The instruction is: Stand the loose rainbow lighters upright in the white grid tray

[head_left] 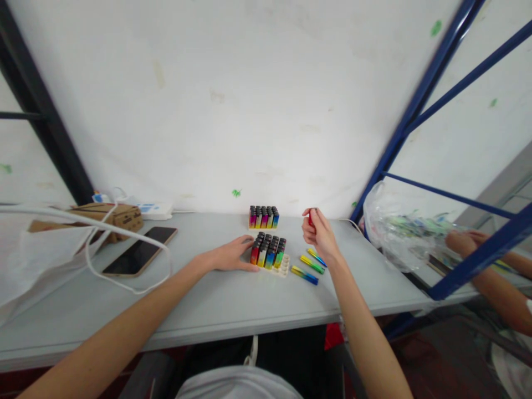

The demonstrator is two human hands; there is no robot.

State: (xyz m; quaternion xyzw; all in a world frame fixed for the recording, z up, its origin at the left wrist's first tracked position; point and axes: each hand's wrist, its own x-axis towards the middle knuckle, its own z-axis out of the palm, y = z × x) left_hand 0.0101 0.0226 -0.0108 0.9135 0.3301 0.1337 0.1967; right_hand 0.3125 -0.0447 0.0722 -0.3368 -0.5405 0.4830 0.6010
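My left hand [233, 255] curves around the left end of a pale tray [284, 267], thumb in front and fingers behind, touching the upright lighters [268, 252] in it. These lighters have black tops and bright, mixed-colour bodies; holes show at the tray's right end. Raised above the table, my right hand [318, 233] is closed on a red lighter [311, 218], mostly hidden by the fingers. Below it lie three loose lighters: a yellow-and-blue one [305, 275], a yellow-green one [312, 264] and another partly behind my wrist [316, 257].
A second block of upright lighters [264, 217] stands by the wall. On the left are a phone [141, 252], a white cable [166, 260], a cardboard box [120, 219] and a white bag [41, 266]. A blue metal frame [399, 138], a plastic bag [394, 227] and another person's arm [494, 282] are on the right.
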